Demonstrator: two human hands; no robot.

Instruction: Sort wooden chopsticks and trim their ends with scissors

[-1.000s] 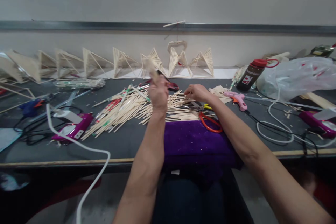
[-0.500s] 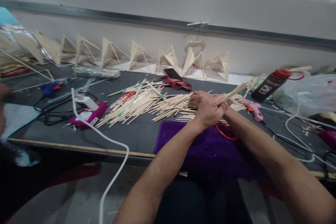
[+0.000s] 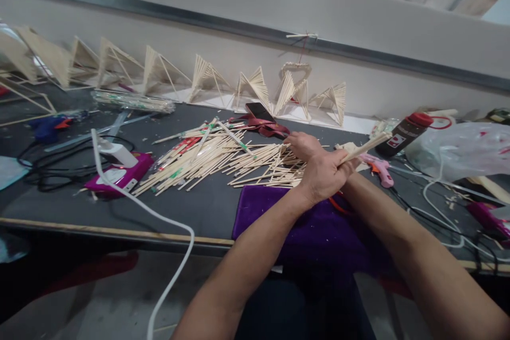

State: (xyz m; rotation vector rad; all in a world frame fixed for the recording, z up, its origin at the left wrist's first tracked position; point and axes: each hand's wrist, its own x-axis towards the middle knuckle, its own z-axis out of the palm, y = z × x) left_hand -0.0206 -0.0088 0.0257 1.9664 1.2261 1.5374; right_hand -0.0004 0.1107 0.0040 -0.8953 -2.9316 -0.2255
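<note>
My left hand is closed around a bundle of thin wooden sticks, whose ends point up to the right. My arms cross, with the right forearm passing behind my left hand. Beyond it, my right hand reaches down at the right edge of a pile of loose wooden sticks. Its fingers are partly hidden and blurred, so their grip is unclear. Under my wrists lies a purple cloth, and a red ring-shaped handle shows on it beside my left wrist.
Twisted stick models line the wall. A phone lies on a dark red strap. To the right are a pink glue gun, a dark bottle and a plastic bag. A white cable from a purple power strip crosses the table edge.
The view has shifted slightly to the right. My left hand still holds the stick bundle. My right hand has moved slightly at the pile, with its fingers less curled in sight.
</note>
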